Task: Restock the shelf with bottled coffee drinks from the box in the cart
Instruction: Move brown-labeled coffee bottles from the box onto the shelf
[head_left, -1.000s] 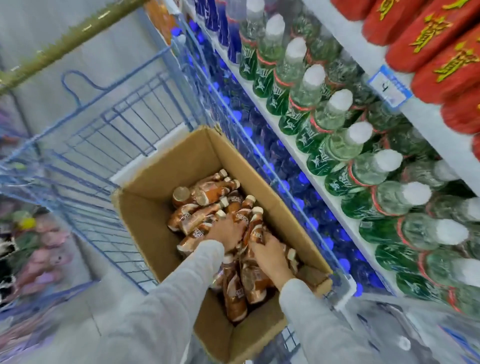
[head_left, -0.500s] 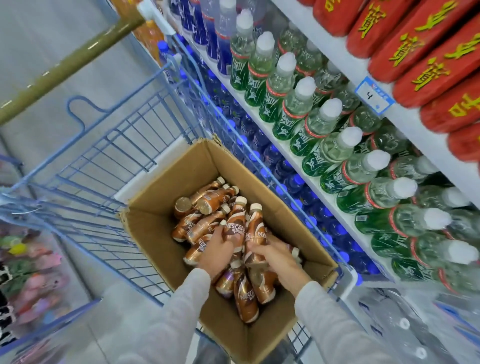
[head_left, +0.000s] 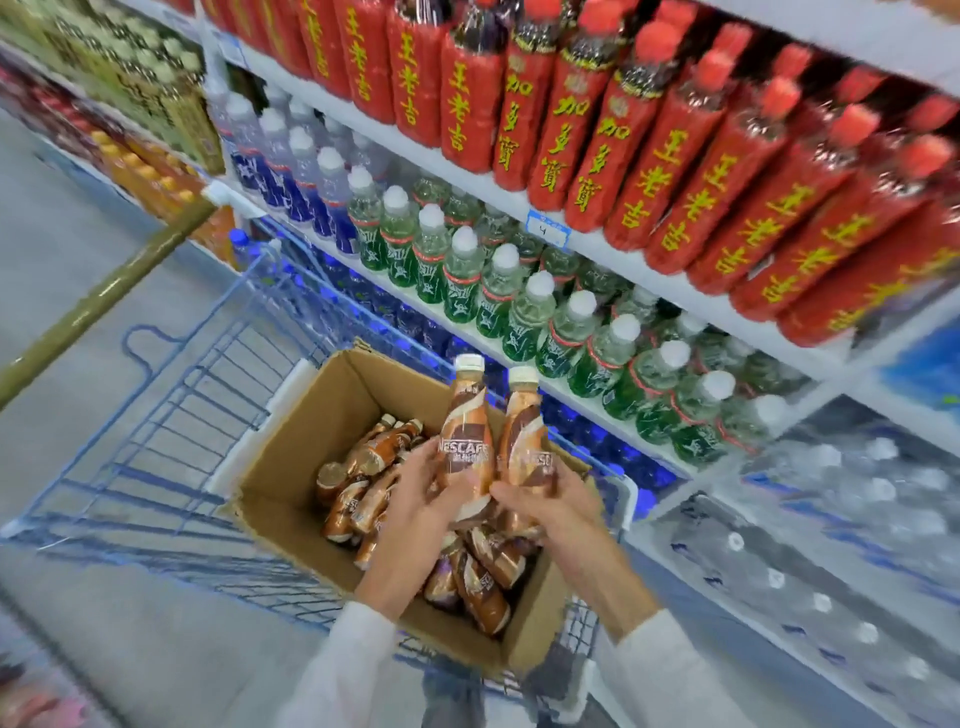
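An open cardboard box sits in a blue wire cart and holds several brown coffee bottles lying on their sides. My left hand grips one upright coffee bottle with a cream cap, lifted above the box. My right hand grips a second upright coffee bottle right beside the first. Both bottles are held side by side, touching.
Shelves run along the right: red-labelled bottles on the upper shelf, green-labelled white-capped bottles below, blue-labelled bottles further back, clear water packs low right. A price tag hangs on the shelf edge. The grey aisle floor lies left.
Both hands have risen out of the box, each lifting a coffee bottle upright above the others. The view has tilted up, showing more of the red-bottle shelf.
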